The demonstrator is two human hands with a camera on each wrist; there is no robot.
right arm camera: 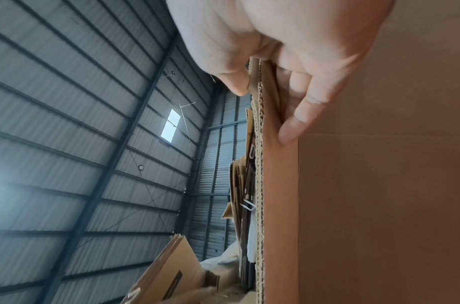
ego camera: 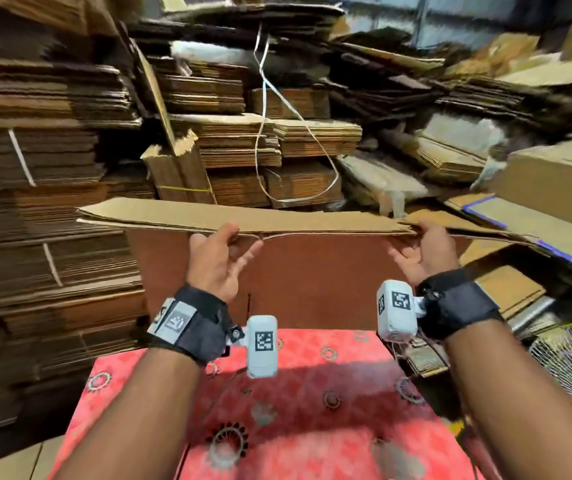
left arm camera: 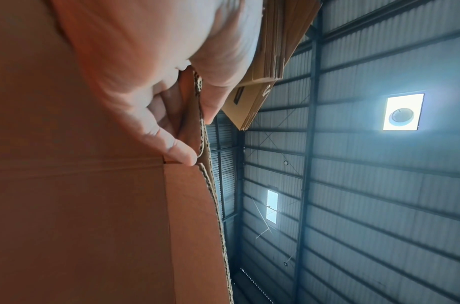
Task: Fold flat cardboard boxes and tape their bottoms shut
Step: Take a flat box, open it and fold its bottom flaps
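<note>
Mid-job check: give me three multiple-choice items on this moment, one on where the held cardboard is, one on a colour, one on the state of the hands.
1. Where is the flat cardboard box?
A. Lying on the floor
B. Held up above the patterned mat
C. Tucked into the back stacks

2. What colour is the mat?
A. Red
B. Blue
C. Green

3. How do the hands hold the box?
A. Only the left hand grips
B. Both hang idle
C. Left hand and right hand each pinch its top edge

Key: 1 B, the head view shows it raised over the mat; 2 A, its pattern is red; 3 C, both wrist views show thumb and fingers clamping the corrugated edge.
</note>
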